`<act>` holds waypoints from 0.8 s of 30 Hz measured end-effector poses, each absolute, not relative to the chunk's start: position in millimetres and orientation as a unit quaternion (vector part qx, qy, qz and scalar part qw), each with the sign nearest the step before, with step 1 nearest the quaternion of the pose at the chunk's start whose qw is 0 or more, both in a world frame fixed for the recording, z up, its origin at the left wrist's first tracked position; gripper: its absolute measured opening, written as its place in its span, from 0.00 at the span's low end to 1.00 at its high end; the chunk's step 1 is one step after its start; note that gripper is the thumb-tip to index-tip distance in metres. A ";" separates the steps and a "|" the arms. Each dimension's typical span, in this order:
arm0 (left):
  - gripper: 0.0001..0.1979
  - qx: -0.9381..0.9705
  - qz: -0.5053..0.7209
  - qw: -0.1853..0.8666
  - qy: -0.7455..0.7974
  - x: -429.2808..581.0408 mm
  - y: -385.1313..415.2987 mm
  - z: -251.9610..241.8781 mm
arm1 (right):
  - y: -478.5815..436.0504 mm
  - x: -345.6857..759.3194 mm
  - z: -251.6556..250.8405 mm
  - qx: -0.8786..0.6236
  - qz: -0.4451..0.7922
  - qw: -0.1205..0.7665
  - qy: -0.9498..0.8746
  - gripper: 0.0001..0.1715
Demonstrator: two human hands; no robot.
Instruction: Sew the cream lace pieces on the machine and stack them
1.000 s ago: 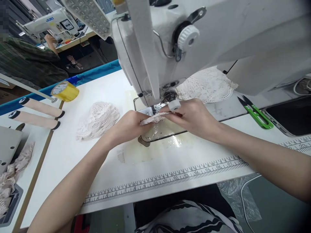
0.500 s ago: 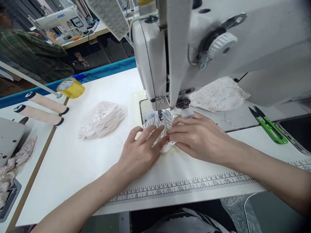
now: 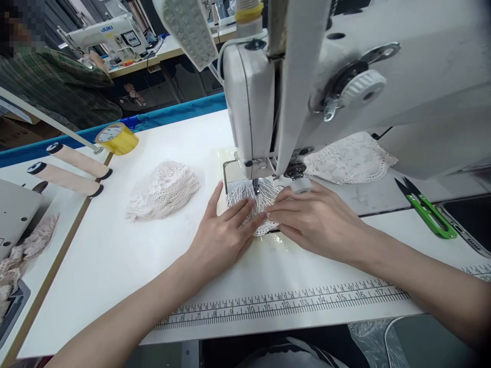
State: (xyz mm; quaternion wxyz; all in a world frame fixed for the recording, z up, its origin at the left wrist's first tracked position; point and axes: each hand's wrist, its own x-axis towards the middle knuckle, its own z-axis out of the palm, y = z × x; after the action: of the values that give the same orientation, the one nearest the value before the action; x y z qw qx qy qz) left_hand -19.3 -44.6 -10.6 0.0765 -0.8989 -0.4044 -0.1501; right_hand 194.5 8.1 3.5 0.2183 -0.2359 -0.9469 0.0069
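Head view of a sewing station. The left hand point(image 3: 222, 236) lies flat, fingers spread and extended, pressing the near left part of a small white lace piece point(image 3: 251, 200) onto the white surface point(image 3: 115, 255); the right hand point(image 3: 314, 217) lies flat beside it, its fingers extended onto the right edge of the same piece, with a white thimble-like ring point(image 3: 301, 185) on one finger. Neither hand is closed around anything; the fingertips of the two hands nearly meet over the lace. The lace piece sits on the needle plate directly under the presser foot point(image 3: 256, 185) of the white sewing machine point(image 3: 345, 76). A heap of pale lace pieces point(image 3: 163, 190) lies well to the left of the hands, and a second lace stack point(image 3: 349, 159) lies behind the right hand, under the machine arm. Green thread snips point(image 3: 425, 207) rest at the far right. A printed ruler scale point(image 3: 284, 302) runs along the near edge of the surface. A roll of yellow tape point(image 3: 116, 138) and two pale cylinders point(image 3: 72, 168) lie at the far left. Another person in a plaid shirt point(image 3: 57, 92) sits at upper left by a second machine.
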 end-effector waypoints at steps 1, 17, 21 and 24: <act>0.16 -0.898 -0.154 0.072 -0.407 -19.6 -43.0 -10.9 | 8.7 194.2 2.7 -0.238 0.002 0.219 -0.946 0.17; 0.15 -0.881 -0.155 0.068 -0.441 -26.2 -20.9 -14.8 | 23.8 188.5 -10.0 -0.275 -0.057 0.209 -0.937 0.17; 0.14 -0.878 -0.177 0.054 -0.442 -26.1 -20.3 -16.6 | 25.2 187.5 -12.8 -0.282 -0.069 0.221 -0.931 0.17; 0.14 -0.860 -0.205 -0.020 -0.467 -24.4 -18.0 -15.9 | 26.6 186.8 -14.8 -0.301 -0.049 0.241 -0.922 0.16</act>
State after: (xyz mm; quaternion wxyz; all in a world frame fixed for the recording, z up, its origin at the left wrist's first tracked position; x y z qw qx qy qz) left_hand -24.4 -18.0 -15.9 -0.0197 -0.8600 -0.4666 -0.2055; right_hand 186.8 26.6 -14.8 0.2407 -0.3007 -0.9215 -0.0493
